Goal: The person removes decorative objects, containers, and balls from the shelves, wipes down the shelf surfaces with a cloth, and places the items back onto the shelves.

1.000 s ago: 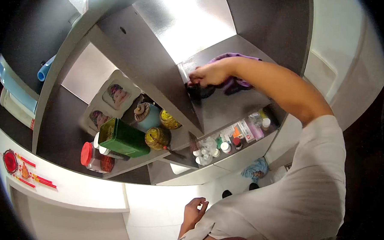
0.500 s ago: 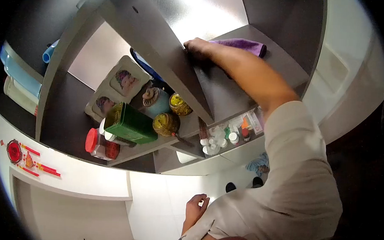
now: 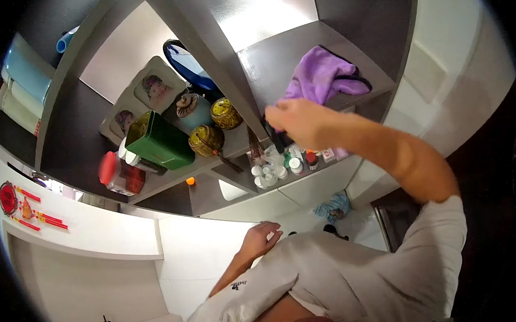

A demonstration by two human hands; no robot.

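My right hand [image 3: 303,122] is closed on a purple cloth [image 3: 319,77] with black edging. The cloth lies bunched on the bare grey shelf [image 3: 268,63], and part of it drapes near the shelf's front edge. Something dark shows under the fingers; whether it belongs to the cloth I cannot tell. My left hand [image 3: 260,239] hangs low beside my body, fingers loosely apart, holding nothing.
Left of the divider stand a green tin [image 3: 161,142], yellow patterned jars [image 3: 206,140], a red-lidded jar [image 3: 111,169] and a framed pair of pictures [image 3: 151,93]. Small bottles [image 3: 295,165] crowd the level below my right hand. A blue cloth [image 3: 332,207] lies on the floor.
My right hand has drawn back from deep in the shelf toward its front edge. The purple cloth is now more spread and bunched. My left hand is slightly higher in view.
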